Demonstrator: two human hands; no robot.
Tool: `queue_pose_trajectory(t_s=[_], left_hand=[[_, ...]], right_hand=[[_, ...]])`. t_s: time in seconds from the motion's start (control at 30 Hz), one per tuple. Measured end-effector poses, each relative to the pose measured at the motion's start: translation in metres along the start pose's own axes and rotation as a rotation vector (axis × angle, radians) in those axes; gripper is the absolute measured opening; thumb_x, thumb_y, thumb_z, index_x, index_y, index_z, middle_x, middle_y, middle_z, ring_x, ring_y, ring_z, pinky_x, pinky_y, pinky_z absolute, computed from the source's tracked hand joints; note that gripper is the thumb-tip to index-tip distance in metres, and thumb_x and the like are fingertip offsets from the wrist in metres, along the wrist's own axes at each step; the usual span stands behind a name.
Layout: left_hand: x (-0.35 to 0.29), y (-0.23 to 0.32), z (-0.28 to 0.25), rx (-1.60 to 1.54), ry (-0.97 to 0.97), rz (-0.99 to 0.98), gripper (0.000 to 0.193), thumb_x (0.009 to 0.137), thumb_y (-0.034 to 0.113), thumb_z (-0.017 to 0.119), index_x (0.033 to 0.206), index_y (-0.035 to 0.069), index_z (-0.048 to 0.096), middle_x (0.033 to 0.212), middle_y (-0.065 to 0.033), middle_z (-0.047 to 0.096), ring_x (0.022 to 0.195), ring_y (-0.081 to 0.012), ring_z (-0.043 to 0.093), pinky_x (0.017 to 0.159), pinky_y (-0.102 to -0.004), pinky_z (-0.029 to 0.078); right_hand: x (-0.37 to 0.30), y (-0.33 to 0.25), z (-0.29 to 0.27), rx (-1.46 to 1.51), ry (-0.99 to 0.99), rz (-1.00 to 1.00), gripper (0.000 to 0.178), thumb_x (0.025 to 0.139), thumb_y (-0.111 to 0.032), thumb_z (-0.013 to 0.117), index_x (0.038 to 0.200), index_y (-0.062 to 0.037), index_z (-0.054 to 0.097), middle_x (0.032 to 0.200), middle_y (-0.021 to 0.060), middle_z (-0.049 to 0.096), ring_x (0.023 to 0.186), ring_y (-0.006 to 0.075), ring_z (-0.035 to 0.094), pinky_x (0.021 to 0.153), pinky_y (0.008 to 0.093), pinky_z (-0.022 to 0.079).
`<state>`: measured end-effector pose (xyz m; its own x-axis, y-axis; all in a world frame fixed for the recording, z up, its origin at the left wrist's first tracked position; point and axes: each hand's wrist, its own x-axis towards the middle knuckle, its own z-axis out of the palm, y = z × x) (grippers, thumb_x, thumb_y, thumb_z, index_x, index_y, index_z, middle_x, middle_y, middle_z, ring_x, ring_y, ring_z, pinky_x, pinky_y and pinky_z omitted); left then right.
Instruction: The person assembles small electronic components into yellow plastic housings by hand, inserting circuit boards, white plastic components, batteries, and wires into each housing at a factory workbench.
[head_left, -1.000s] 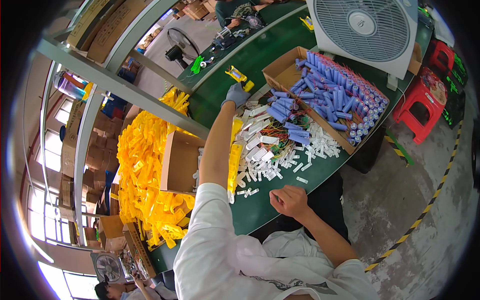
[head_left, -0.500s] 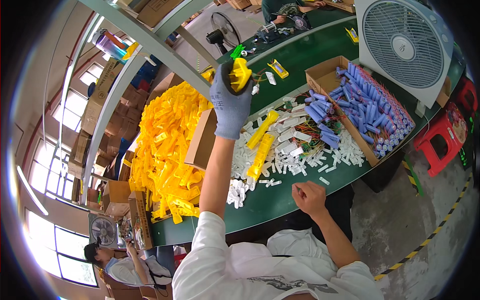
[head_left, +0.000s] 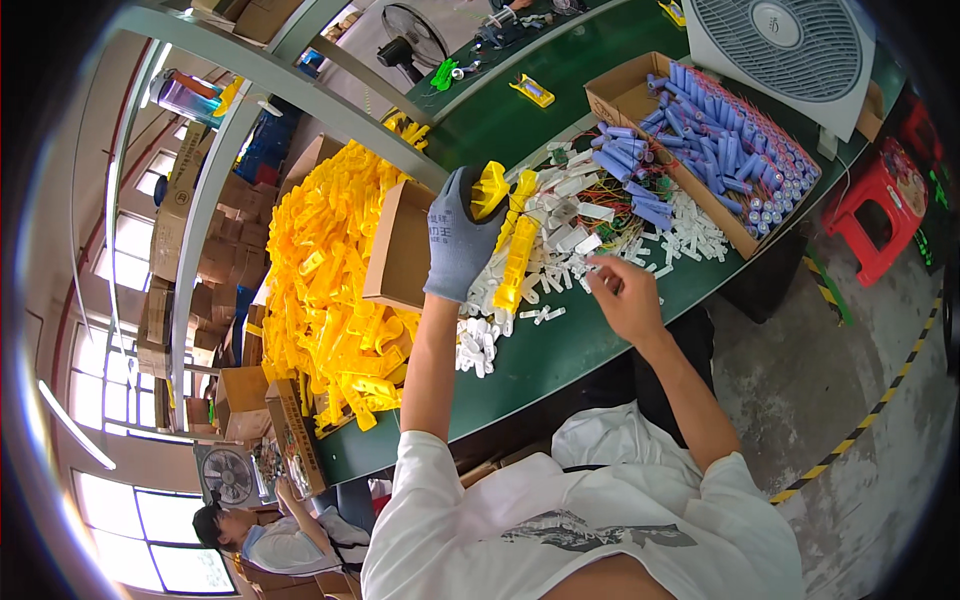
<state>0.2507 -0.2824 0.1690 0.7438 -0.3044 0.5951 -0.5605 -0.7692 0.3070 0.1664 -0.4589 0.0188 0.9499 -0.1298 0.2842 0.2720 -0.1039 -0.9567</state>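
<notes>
My left hand (head_left: 458, 240), in a grey-blue work glove, is closed around a yellow plastic shell (head_left: 489, 190) above the table. Just beside it, two long yellow plastic shells (head_left: 515, 262) lie on a spread of small white plastic parts (head_left: 580, 215); the glove partly covers this spot. My bare right hand (head_left: 632, 302) hovers over the near side of the white parts, its index finger reaching left and the others loosely curled. Nothing shows in its fingers. Red and green wires (head_left: 612, 195) and several blue cylindrical battery cells (head_left: 640, 190) lie beyond it.
A cardboard box (head_left: 735, 225) packed with blue cells stands at the right, near a large box fan (head_left: 790, 60). Yellow shells (head_left: 335, 270) are heaped at the left beside an open carton (head_left: 393, 245). A metal shelf post (head_left: 375, 140) crosses above; a yellow piece (head_left: 533, 91) lies farther back.
My left hand has come back nearer with the yellow shell, to beside the two long shells. My right hand has moved forward, its fingers loosening. The view has shifted slightly.
</notes>
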Motion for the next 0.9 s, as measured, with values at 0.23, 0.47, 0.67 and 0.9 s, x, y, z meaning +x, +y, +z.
queue_pose_trajectory(t_s=[0.23, 0.47, 0.67, 0.9], left_hand=[[-0.033, -0.004, -0.022, -0.091, 0.057, -0.075, 0.031, 0.075, 0.003, 0.073, 0.102, -0.001, 0.058, 0.089, -0.0092, 0.064, 0.081, -0.0151, 0.06, 0.076, -0.028, 0.049], [-0.064, 0.003, -0.042, -0.285, 0.178, -0.213, 0.033, 0.072, 0.002, 0.074, 0.101, 0.001, 0.058, 0.089, -0.0081, 0.062, 0.079, -0.0158, 0.058, 0.076, -0.0281, 0.048], [-0.08, 0.014, -0.041, -0.766, 0.219, -0.432, 0.039, 0.072, -0.007, 0.07, 0.108, 0.0, 0.055, 0.099, -0.0056, 0.061, 0.089, -0.0124, 0.056, 0.082, -0.0265, 0.047], [-0.101, 0.006, -0.023, -0.972, 0.348, -0.369, 0.051, 0.072, -0.01, 0.068, 0.119, -0.001, 0.053, 0.11, -0.0093, 0.06, 0.099, -0.0167, 0.058, 0.088, -0.0287, 0.046]], right_hand=[[0.08, -0.022, 0.01, -0.606, -0.304, -0.315, 0.037, 0.081, -0.014, 0.065, 0.117, -0.0127, 0.062, 0.069, 0.0052, 0.061, 0.059, 0.0177, 0.058, 0.057, 0.0309, 0.047], [0.055, -0.017, 0.035, -0.009, -0.714, -0.008, 0.038, 0.084, -0.024, 0.065, 0.117, -0.0059, 0.062, 0.073, 0.0029, 0.062, 0.067, 0.013, 0.054, 0.065, 0.0279, 0.044], [0.021, -0.013, 0.05, 0.239, -0.565, -0.123, 0.017, 0.086, -0.016, 0.064, 0.098, -0.0042, 0.062, 0.103, 0.0051, 0.064, 0.089, 0.0127, 0.057, 0.078, 0.0283, 0.045], [-0.017, -0.037, 0.027, 0.748, -0.741, 0.185, 0.019, 0.085, -0.006, 0.064, 0.103, -0.0019, 0.058, 0.084, 0.0084, 0.065, 0.077, 0.0137, 0.063, 0.07, 0.0258, 0.05]])
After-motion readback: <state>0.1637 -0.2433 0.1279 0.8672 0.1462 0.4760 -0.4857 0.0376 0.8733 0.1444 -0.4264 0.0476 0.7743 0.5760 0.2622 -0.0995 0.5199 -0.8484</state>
